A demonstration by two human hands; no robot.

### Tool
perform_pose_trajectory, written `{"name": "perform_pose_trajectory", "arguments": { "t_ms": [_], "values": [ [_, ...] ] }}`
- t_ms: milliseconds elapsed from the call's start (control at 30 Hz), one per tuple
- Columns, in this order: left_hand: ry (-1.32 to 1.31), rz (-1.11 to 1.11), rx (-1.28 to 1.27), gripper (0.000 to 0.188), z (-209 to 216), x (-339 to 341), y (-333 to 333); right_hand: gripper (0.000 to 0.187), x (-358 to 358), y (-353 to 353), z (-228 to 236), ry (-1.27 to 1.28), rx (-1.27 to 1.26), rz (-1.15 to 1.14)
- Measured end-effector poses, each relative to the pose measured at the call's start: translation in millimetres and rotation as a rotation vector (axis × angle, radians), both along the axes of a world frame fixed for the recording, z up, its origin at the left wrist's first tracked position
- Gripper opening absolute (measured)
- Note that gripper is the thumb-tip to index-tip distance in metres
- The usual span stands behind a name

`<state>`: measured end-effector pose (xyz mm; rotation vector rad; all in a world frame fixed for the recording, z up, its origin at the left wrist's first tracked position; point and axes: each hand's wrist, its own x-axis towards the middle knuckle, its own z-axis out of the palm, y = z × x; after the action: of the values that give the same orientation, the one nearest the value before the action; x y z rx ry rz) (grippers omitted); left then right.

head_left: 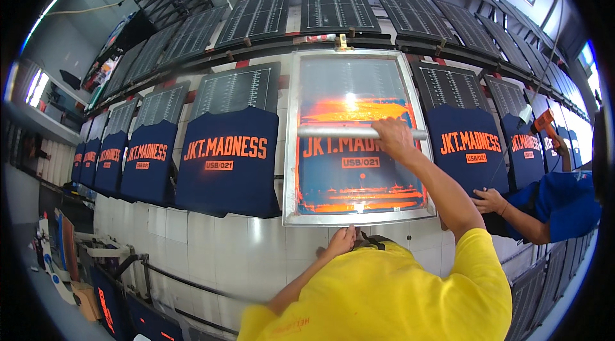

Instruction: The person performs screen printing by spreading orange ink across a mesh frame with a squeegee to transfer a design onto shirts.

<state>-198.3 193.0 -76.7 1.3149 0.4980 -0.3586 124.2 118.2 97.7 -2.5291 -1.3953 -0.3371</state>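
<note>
**Work Position Status**

We grip the silver squeegee bar (339,131) with our right hand (394,138), fingers closed over its right half. The bar lies crosswise over the metal screen frame (384,218), just on the near side of a band of orange ink (352,110). Further orange streaks (359,197) cross the lower part of the mesh, through which a dark surface shows. Our left hand (343,238) is at the frame's near edge, fingers curled; we cannot tell whether it grips the frame.

Left of the frame, a navy garment (227,192) with orange print lies on a black platen (240,88); similar garments continue the row. Right of the frame lies another printed garment (467,174). Beyond it, a co-worker (570,206) in blue holds an orange heat gun (544,123).
</note>
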Motion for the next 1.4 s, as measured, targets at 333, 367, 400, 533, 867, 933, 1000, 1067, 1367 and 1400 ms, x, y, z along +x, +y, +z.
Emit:
{"name": "perform_pose_trajectory", "arguments": {
  "t_ms": [333, 367, 400, 533, 867, 933, 1000, 1067, 1367, 1400],
  "values": [
    [-0.068, 0.095, -0.132, 0.042, 42.0, -2.9, 1.0, 0.023, 68.9, 49.3, -16.4, 0.016, -0.075, -0.030],
    [-0.079, 0.097, -0.126, 0.042, 47.5, -1.8, 1.7, 0.023, 70.6, 49.9, -18.1, 0.006, -0.077, -0.019],
    [-0.075, 0.069, -0.099, 0.042, 41.2, -2.2, 2.7, 0.023, 70.0, 51.4, -14.7, 0.040, -0.096, -0.018],
    [-0.103, 0.047, -0.111, 0.045, 17.7, -6.2, 2.7, 0.021, 53.3, 49.6, 6.5, 0.160, -0.202, -0.007],
    [-0.089, 0.031, -0.175, 0.042, 13.0, -1.8, 6.4, 0.031, -74.5, -24.4, 10.2, 0.187, -0.169, 0.134],
    [-0.078, 0.010, -0.183, 0.040, 5.1, -1.2, 8.0, 0.032, -97.8, -44.0, 3.5, 0.133, -0.147, 0.178],
    [-0.077, -0.011, -0.207, 0.040, 2.0, -1.4, 10.8, 0.033, -110.5, -54.6, -5.6, 0.056, -0.136, 0.210],
    [-0.088, -0.021, -0.187, 0.039, 2.1, -2.5, 11.0, 0.030, -105.7, -62.4, 3.6, 0.116, -0.093, 0.199],
    [-0.089, -0.047, -0.194, 0.039, 29.7, 0.2, 17.9, 0.017, 21.8, -20.3, -4.4, 0.067, -0.038, -0.094],
    [-0.102, -0.051, -0.179, 0.038, 29.2, -1.3, 18.7, 0.017, 36.1, -11.8, -3.4, 0.065, -0.042, -0.078]
  ]
}}
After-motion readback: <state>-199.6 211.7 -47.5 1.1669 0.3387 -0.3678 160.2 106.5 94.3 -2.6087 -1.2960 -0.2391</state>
